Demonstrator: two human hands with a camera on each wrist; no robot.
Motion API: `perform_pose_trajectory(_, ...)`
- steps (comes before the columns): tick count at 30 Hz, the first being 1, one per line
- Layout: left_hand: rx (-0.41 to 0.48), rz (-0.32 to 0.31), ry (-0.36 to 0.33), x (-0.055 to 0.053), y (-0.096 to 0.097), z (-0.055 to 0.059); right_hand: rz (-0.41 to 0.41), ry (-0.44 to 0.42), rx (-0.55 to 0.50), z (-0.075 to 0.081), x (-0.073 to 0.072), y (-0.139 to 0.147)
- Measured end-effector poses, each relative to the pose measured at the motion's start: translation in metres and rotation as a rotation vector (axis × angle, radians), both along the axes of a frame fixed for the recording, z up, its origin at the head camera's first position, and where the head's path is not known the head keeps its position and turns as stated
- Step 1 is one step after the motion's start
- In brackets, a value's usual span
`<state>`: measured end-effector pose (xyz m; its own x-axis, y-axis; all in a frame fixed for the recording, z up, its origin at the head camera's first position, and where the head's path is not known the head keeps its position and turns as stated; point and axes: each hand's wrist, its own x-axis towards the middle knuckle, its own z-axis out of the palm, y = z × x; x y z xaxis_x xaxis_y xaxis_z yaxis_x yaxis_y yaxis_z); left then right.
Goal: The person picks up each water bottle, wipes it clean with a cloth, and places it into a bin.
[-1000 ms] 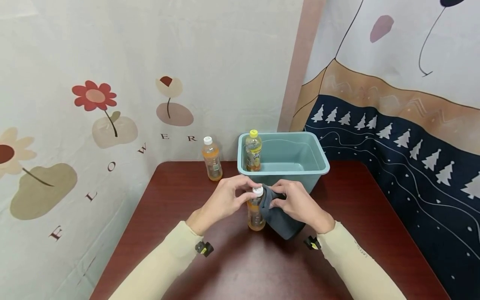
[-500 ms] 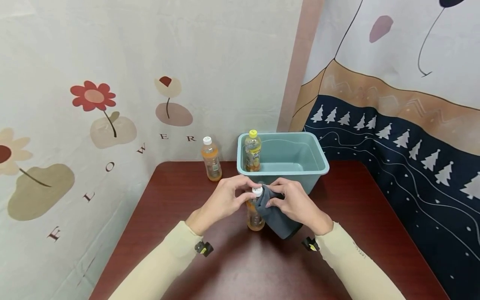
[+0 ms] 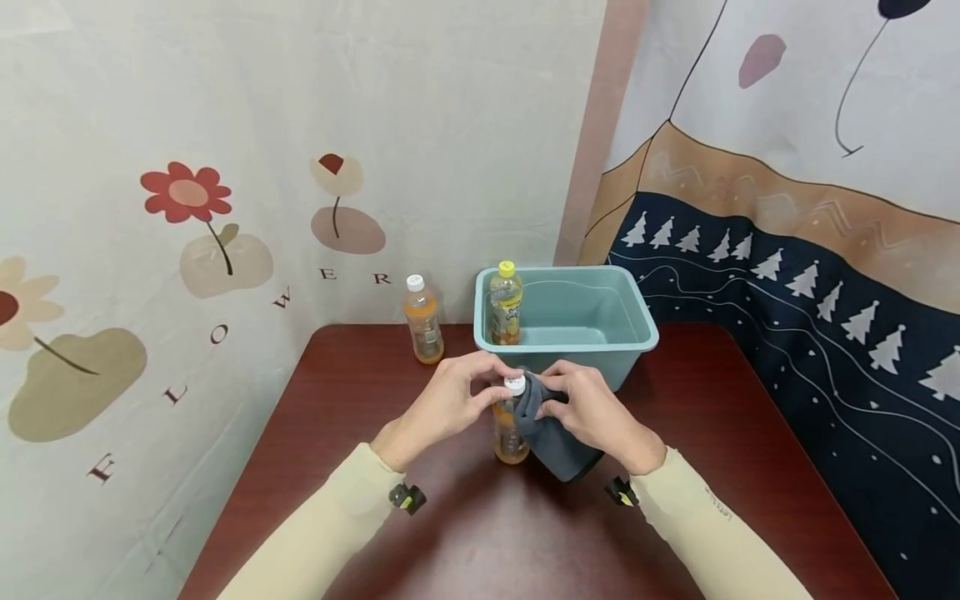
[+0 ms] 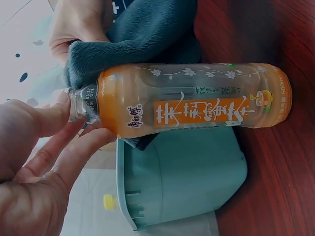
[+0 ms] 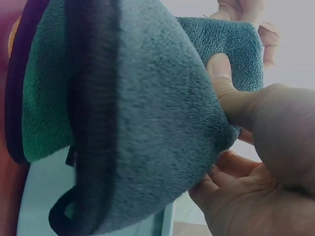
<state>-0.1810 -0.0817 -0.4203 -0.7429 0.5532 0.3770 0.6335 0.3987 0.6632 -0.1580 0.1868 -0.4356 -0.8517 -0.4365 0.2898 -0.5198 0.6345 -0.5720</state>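
Observation:
An orange-labelled drink bottle [image 4: 197,98] with a white cap [image 3: 515,384] stands upright on the table in front of the bin. My left hand [image 3: 459,393] pinches it by the cap, thumb on the near side and fingers behind. In my right hand [image 3: 597,411] a dark grey cloth [image 3: 558,442] is gripped between thumb and fingers. Part of the cloth lies against the bottle's neck and right side, while the rest hangs down. The right wrist view is mostly filled by the cloth [image 5: 152,113], which hides the bottle there.
Behind the hands stands a blue-green plastic bin [image 3: 637,329], with a yellow-capped bottle [image 3: 506,304] upright inside its left end. To its left, another white-capped orange drink bottle [image 3: 424,321] stands on the dark red table [image 3: 345,375]. Printed fabric hangs behind and to the right.
The cloth and right fingers have shifted slightly at the bottle's neck. My left hand keeps its hold on the cap, and the bottle stays in place.

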Motion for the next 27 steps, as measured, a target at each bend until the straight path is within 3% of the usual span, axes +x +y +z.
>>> perform_pose_trajectory(7, -0.011, -0.001, 0.011, 0.0, 0.0, -0.002, -0.012, -0.025, 0.073, -0.021, -0.005, 0.003)
perform_pose_trajectory(17, -0.005, -0.007, 0.024, -0.001, 0.0, -0.003, 0.036, -0.091, 0.175, -0.06, -0.013, 0.0)
perform_pose_trajectory(27, 0.013, -0.014, 0.024, 0.002, 0.0, -0.004, 0.046, -0.108, 0.207, -0.087, -0.017, -0.004)
